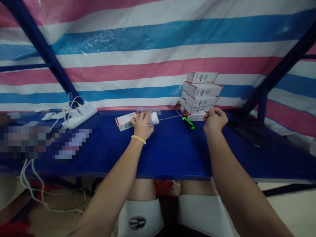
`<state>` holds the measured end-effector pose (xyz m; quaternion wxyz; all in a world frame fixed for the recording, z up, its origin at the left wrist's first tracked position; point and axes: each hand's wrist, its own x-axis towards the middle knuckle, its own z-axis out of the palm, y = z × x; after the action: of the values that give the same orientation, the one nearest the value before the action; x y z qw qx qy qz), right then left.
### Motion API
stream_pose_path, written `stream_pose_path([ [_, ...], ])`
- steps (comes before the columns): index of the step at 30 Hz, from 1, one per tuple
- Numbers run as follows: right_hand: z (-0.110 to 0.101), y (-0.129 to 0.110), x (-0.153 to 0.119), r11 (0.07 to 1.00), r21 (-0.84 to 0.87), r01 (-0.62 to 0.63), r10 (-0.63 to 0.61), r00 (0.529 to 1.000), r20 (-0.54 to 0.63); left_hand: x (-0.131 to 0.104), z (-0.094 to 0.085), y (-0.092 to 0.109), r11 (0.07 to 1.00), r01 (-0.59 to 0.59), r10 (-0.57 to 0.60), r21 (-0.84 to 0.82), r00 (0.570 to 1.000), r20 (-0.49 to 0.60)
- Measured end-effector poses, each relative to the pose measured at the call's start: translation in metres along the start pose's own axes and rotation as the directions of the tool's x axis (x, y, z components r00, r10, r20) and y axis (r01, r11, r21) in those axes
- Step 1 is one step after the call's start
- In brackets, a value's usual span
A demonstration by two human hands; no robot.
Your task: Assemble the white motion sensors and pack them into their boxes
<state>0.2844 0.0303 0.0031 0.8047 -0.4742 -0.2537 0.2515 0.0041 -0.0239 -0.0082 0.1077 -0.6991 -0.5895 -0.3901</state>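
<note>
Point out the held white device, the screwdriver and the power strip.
White device (154, 118): head view, on its white end.
Screwdriver (188, 123): head view, on its handle.
Power strip (83, 119): head view, on its casing.

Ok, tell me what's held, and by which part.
Left hand: a white device, gripped around its body. Right hand: its thin cord, pinched at the far end.

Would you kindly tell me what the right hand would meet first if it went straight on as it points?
The right hand would probably meet the stack of white boxes, though depth is hard to judge.
</note>
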Motion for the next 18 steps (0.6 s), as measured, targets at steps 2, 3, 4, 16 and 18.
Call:
stream_pose_path([
  [2, -0.002, 0.003, 0.003, 1.000, -0.008, -0.005, 0.005, 0.999, -0.040, 0.000, 0.002, 0.000, 1.000, -0.009, 0.010, -0.017, 1.000, 0.009],
  [3, -0.002, 0.004, 0.004, 1.000, -0.014, -0.004, 0.004, 0.999, -0.052, 0.000, 0.003, 0.000, 1.000, -0.018, 0.019, -0.025, 1.000, 0.012],
  [4, -0.003, 0.004, 0.005, 1.000, -0.021, -0.004, 0.002, 0.998, -0.060, 0.000, 0.004, 0.000, 0.999, -0.029, 0.030, -0.033, 0.999, 0.014],
  [16, 0.020, 0.012, -0.044, 0.982, -0.188, -0.022, 0.086, 0.937, 0.338, 0.000, 0.005, 0.004, 0.974, -0.186, 0.191, -0.127, 0.981, 0.031],
  [18, 0.024, 0.017, -0.058, 0.974, -0.226, 0.007, 0.097, 0.891, 0.443, 0.000, 0.005, 0.007, 0.973, -0.175, 0.181, -0.151, 0.983, 0.025],
])
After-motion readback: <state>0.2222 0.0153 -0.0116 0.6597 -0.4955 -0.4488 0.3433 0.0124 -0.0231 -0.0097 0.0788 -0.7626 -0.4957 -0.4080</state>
